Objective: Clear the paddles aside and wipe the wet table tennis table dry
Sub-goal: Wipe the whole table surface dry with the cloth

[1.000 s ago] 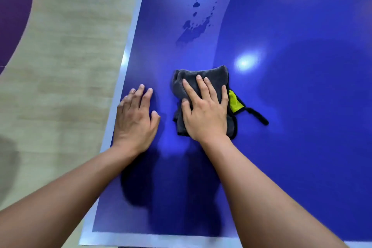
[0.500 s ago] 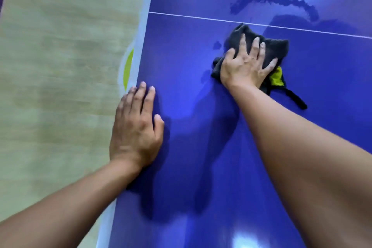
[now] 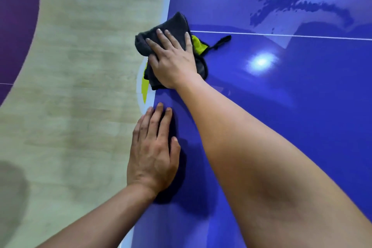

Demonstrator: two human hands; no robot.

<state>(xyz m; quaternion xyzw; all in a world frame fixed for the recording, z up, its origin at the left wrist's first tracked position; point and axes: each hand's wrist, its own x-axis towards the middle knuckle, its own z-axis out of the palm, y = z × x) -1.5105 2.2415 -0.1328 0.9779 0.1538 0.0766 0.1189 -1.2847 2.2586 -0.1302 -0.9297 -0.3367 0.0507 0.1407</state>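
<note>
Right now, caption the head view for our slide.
Right hand presses a grey cloth onto the table tennis table; left hand lies flat.

The glossy blue table tennis table (image 3: 302, 127) fills the right side, its pale left edge running from near to far. A thin white line (image 3: 281, 35) crosses it left to right. Beyond that line, at the far right, lie dark streaks and beads of water (image 3: 298, 4). A crumpled dark grey cloth with a yellow-green patch (image 3: 173, 26) lies at the left edge, partly overhanging it, under the flat right hand (image 3: 173, 62). Nearer, the left hand (image 3: 153, 159) rests palm-down on the edge.
</note>
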